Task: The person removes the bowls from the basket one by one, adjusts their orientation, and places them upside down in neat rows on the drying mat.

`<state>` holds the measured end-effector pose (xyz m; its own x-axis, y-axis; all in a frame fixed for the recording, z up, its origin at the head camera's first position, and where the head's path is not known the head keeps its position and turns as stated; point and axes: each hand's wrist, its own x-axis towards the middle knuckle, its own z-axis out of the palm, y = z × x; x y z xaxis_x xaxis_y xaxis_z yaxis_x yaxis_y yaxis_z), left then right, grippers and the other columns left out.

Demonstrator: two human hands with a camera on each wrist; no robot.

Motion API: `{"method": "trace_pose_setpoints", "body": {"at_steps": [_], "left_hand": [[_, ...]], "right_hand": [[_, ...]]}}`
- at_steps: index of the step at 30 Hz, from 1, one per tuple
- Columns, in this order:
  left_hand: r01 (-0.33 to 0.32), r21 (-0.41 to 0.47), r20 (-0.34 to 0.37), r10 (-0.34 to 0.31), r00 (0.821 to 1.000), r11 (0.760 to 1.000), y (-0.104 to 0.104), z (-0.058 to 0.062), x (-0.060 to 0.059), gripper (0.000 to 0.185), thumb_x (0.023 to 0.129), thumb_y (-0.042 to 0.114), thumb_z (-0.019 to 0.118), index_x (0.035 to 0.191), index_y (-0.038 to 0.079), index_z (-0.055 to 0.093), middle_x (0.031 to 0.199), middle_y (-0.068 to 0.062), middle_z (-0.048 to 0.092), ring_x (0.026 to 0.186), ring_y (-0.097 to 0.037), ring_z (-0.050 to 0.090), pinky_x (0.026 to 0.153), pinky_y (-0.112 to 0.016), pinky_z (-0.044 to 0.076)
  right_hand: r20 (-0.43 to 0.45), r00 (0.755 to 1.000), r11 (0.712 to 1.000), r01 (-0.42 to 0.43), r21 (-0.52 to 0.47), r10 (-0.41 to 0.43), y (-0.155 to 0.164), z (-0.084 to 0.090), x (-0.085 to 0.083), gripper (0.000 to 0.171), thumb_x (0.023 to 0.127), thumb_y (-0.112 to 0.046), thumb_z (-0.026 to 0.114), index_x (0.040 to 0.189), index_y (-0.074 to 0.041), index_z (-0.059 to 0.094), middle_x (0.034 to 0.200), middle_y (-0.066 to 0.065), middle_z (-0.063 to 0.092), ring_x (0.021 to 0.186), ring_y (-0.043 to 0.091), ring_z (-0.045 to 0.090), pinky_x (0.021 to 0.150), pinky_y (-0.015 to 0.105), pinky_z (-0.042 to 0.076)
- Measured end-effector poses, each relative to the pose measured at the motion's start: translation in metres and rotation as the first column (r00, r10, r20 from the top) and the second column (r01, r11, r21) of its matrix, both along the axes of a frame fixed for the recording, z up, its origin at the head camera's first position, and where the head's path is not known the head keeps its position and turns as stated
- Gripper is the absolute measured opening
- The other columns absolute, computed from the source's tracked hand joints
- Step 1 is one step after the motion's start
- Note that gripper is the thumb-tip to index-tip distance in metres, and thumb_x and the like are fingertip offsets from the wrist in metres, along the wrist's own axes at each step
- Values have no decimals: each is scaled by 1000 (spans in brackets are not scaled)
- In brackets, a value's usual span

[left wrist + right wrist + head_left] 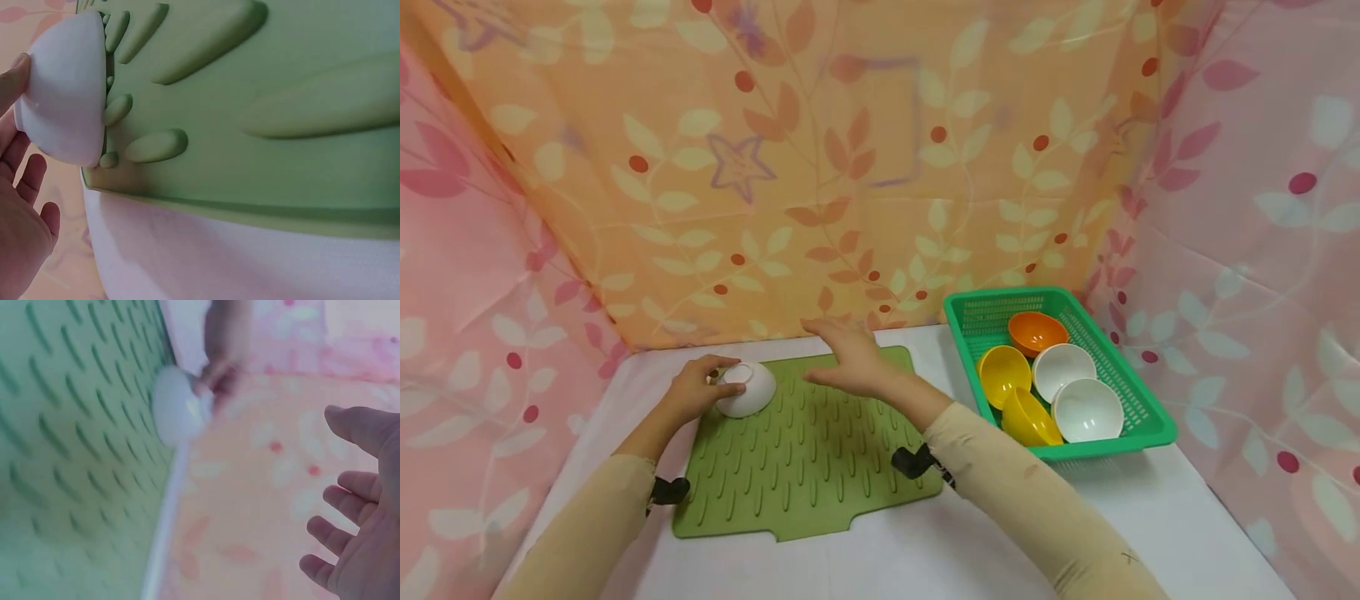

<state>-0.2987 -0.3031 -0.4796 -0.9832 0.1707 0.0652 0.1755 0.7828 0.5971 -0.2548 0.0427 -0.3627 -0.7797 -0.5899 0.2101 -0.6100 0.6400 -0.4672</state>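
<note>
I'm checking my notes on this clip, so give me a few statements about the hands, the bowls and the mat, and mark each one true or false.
1. The left hand holds a white bowl upside down on the green mat. True.
2. The right hand grips a yellow bowl. False: it hovers open over the mat and holds nothing.
3. The green basket holds five bowls. True: one orange, two yellow, two white.
4. The basket stands on the mat. False: it stands to the right of the mat on the white table.
5. The white bowl sits near the mat's far left corner. True.
</note>
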Motion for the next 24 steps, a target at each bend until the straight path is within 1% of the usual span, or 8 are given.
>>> {"method": "trace_pose_setpoints", "body": {"at_steps": [2,6,11,14,17,19,22,24], "left_hand": [[1,19,-2,-1,1000,1000,-1,-2,1,66,88,43,81,139,6,62,140,-24,58,124,-46,53,93,-66,42],[14,70,-11,-14,1000,997,-3,-7,2,67,89,41,80,140,3,60,142,-27,56,131,-49,48,99,-68,40],[33,135,2,-33,999,990,-4,-15,-1,69,90,40,80,141,0,58,148,-28,51,142,-49,38,111,-68,31],[37,143,9,-38,999,989,-4,-16,-3,70,89,41,80,140,-1,58,148,-28,51,143,-49,36,112,-69,29],[33,130,4,-34,999,991,-3,-13,-5,70,88,40,81,140,-1,59,147,-27,51,142,-50,37,112,-69,29],[32,119,8,-33,999,992,-3,-11,-5,69,88,39,81,140,-1,59,147,-28,51,142,-50,37,111,-69,29],[27,116,19,-30,999,993,-3,-9,-4,69,88,39,81,140,-1,59,147,-28,51,142,-50,38,111,-69,30],[27,124,31,-31,999,992,-3,-9,-3,69,88,39,81,140,-1,59,148,-28,50,142,-50,37,110,-69,31]], "right_hand": [[-4,1000,1000,-11,-7,11,24,15,3,74,94,-36,75,156,-14,42,159,5,45,151,29,34,123,57,21],[-10,1000,1000,2,3,-2,78,39,4,74,94,-34,75,157,-14,41,160,6,42,150,29,34,120,53,30],[-41,995,994,89,66,-87,152,58,-3,75,94,-35,75,157,-14,41,159,10,43,147,35,36,118,58,29],[-36,987,984,157,82,-155,195,63,-12,76,93,-34,77,156,-10,42,158,14,44,145,39,37,118,61,29],[6,979,977,202,74,-203,228,68,-23,77,92,-33,79,155,-7,43,158,17,43,145,41,38,117,62,29],[36,974,973,220,68,-223,244,70,-31,77,92,-33,78,155,-6,42,158,18,42,145,43,36,117,64,28],[64,966,967,246,70,-251,263,69,-44,78,92,-35,78,155,-8,41,158,18,42,143,44,37,116,64,30],[83,960,962,263,75,-269,276,66,-52,78,92,-33,78,156,-7,41,158,19,43,142,44,38,114,65,32]]}}
